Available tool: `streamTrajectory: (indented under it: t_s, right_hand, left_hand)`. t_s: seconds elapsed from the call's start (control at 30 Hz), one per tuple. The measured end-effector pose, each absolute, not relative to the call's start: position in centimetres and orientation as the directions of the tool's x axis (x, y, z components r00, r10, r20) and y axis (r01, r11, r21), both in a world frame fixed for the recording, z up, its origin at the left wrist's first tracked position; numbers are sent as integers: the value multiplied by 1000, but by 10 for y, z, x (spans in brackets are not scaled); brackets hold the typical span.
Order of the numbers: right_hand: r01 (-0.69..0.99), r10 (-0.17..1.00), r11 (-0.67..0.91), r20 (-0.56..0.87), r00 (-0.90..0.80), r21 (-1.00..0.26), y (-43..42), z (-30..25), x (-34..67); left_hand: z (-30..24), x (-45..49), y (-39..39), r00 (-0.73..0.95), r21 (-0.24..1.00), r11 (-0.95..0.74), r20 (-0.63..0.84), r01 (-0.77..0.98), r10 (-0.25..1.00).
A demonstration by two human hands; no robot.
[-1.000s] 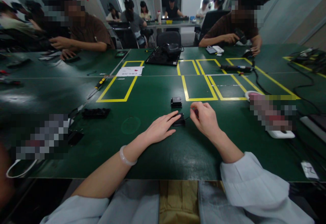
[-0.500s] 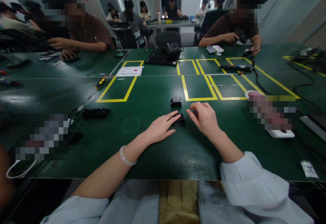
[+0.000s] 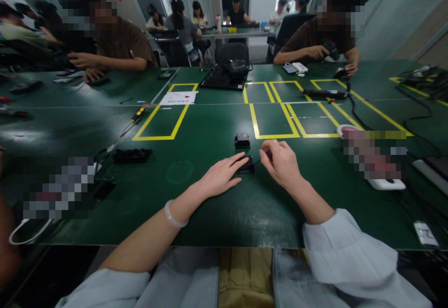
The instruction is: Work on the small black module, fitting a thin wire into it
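1. I see the left hand (image 3: 221, 175) lying open, fingers extended over a small black box (image 3: 249, 168) on the green table (image 3: 224, 224).
2. The right hand (image 3: 282, 164) is pinched closed on a thin dark tool (image 3: 269, 154) — mostly hidden, perhaps a screwdriver.
3. The box lies left of the right hand, the tool's shaft slanting toward it; the partly covered box seems longest crosswise.
4. A second black box (image 3: 242, 140) sits just beyond — apart, untouched.

This looks like a workshop: a big green table (image 3: 241, 219) marked with yellow tape (image 3: 154, 138), a screwdriver (image 3: 137, 114), tangled cables (image 3: 425, 75), and people (image 3: 122, 42) seated handling small devices.
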State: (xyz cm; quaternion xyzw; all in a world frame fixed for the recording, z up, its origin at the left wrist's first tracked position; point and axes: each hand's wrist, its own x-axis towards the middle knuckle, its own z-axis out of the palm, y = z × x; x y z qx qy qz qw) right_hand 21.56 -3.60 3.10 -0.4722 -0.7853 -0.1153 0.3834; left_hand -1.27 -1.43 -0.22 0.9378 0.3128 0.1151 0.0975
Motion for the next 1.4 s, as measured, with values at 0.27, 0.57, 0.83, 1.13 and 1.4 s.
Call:
streamTrajectory:
  t_s: [0.27,0.57,0.83,1.13,1.4]
  right_hand:
    - [831,664,524,701,-259,-190,-36,32,214]
    - [809,680,541,687,-257,-232,-39,36,213]
    - [799,664,563,692,-283,-213,-37,33,216]
    - [814,675,530,700,-234,-239,-37,33,214]
    - [807,669,545,698,-257,-226,-37,33,216]
  left_hand:
    - [-3,-14,-14,781,260,-788,153,559,605]
    - [0,-12,-15,777,261,-782,148,566,611]
    - [-1,-13,-15,776,257,-781,146,569,613]
    - [-2,-14,-14,781,263,-788,159,557,604]
    - [-2,-13,-14,779,257,-785,152,564,609]
